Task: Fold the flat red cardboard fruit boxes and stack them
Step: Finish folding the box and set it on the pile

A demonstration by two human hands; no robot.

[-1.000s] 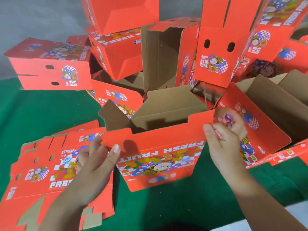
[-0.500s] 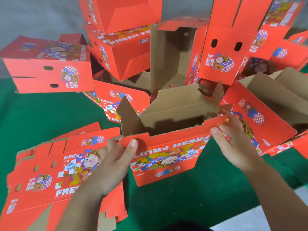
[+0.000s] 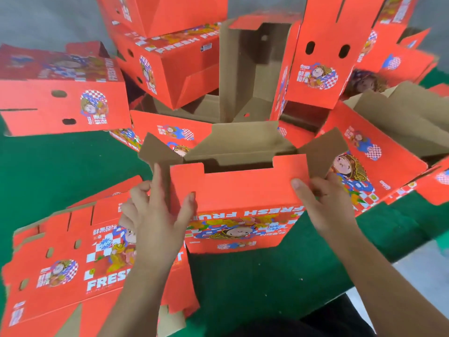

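Left hand (image 3: 155, 215) at 7 o'clock from frame centre: thumb on the red near flap of the half-folded box (image 3: 240, 203), fingers curled round its left edge, index raised along the brown left side flap (image 3: 158, 154). So it grips the box's left corner.

Right hand (image 3: 325, 203) at 4 o'clock: thumb on the near flap's right end, fingers wrapped behind the right corner by the brown right side flap (image 3: 323, 152). Gripping too.

Half-folded box sits dead centre on the green table (image 3: 243, 288), open top up, brown inside visible, "FRESH FRUIT" print reading upside down on the near face. Both side flaps stand splayed outward; rear flap (image 3: 243, 139) leans back.

At 8 o'clock, under the left forearm: flat unfolded box blanks (image 3: 60, 263) lying on the table, printed side up, more than one layer.

At 3 o'clock: an open box (image 3: 379, 152) tilted, brown inside facing up-right.

At 10 o'clock: a closed box (image 3: 60, 105) on its side, vent holes facing the camera.

At 12 o'clock, farthest: a loose pile of folded boxes (image 3: 170, 57), some stacked, some tipped, one open box on end (image 3: 247, 69) showing its brown interior, another end-up box (image 3: 320, 57) with two oval holes just right of it. Grey wall (image 3: 36, 20) behind.
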